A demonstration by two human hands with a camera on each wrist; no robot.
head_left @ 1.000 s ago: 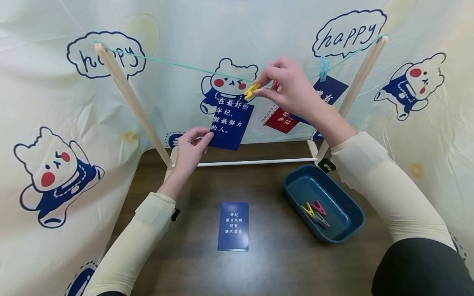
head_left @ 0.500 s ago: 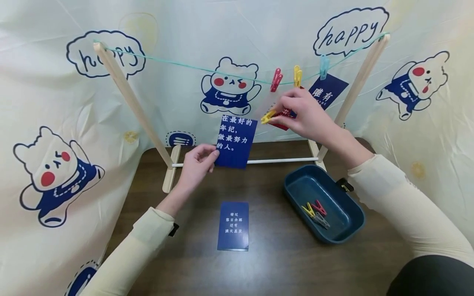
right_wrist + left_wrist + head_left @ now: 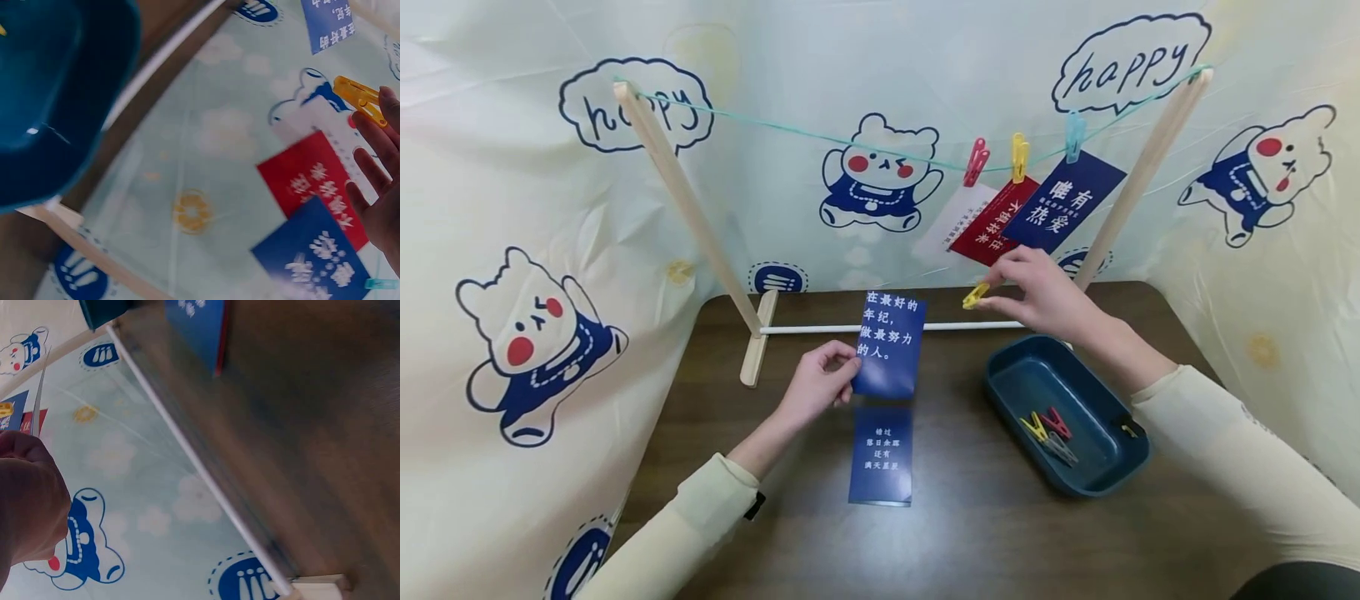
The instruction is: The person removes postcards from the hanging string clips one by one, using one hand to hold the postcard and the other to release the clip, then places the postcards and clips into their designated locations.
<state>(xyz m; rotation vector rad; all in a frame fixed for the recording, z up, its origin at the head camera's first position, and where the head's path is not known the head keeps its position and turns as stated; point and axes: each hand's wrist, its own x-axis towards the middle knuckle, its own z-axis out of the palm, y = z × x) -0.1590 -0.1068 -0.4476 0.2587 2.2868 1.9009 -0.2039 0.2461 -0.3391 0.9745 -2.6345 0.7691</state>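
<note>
My left hand (image 3: pixel 820 377) pinches the left edge of a blue card (image 3: pixel 891 346) with white characters, held up above the table in the head view. In the left wrist view that card (image 3: pixel 39 394) shows nearly edge-on beyond the fingers. Between thumb and finger of my right hand (image 3: pixel 1037 287) is a yellow clothespin (image 3: pixel 976 296); the right wrist view shows the same yellow clothespin (image 3: pixel 359 97) with nothing in its grip. Farther back, a white card (image 3: pixel 953 223), a red card (image 3: pixel 996 225) and a blue card (image 3: pixel 1063 200) hang from a green string (image 3: pixel 805 131).
Wooden posts (image 3: pixel 688 204) hold the string at both ends, joined low by a white rod (image 3: pixel 812 330). A dark blue tray (image 3: pixel 1105 454) with several clothespins (image 3: pixel 1051 433) stands at the right. Another blue card (image 3: pixel 882 458) lies on the table (image 3: pixel 760 533).
Both hands have come down from the string toward the table, the left with the blue card and the right with the yellow clothespin. The right hand has also shifted right.
</note>
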